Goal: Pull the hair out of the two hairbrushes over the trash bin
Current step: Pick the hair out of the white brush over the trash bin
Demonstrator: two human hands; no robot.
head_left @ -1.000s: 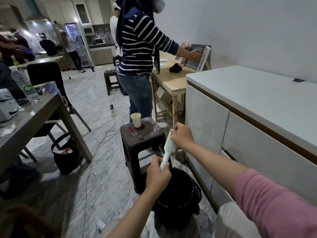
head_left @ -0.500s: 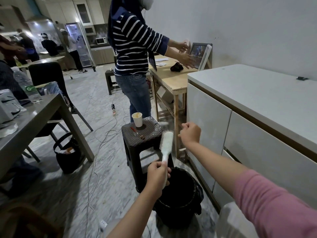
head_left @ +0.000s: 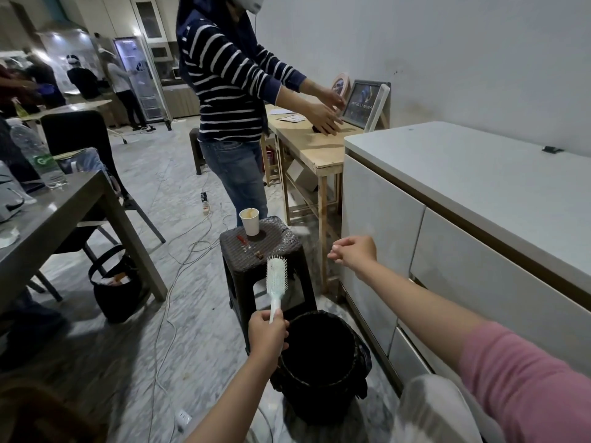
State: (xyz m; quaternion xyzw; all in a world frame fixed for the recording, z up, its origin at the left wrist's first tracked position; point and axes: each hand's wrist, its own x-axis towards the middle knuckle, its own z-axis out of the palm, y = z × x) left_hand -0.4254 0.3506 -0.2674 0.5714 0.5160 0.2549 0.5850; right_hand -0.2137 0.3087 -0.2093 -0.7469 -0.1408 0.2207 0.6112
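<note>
A pale mint hairbrush (head_left: 276, 280) stands upright, bristles facing right, its handle gripped by my left hand (head_left: 267, 331) at the near-left rim of the black trash bin (head_left: 348, 372). My right hand (head_left: 353, 251) hovers up and to the right of the brush, well apart from it, with fingertips pinched together; whether hair is between them I cannot tell. Only one hairbrush is in view.
A dark plastic stool (head_left: 256, 251) with a paper cup (head_left: 249, 221) stands just behind the bin. White cabinets (head_left: 415, 251) run along the right. A person in a striped top (head_left: 230, 91) works at a wooden table (head_left: 316, 155). Cables and a black bag (head_left: 115, 289) lie on the floor left.
My right hand left the brush head and pulled away up and to the right. My left hand kept the handle and the brush stayed upright over the bin's edge.
</note>
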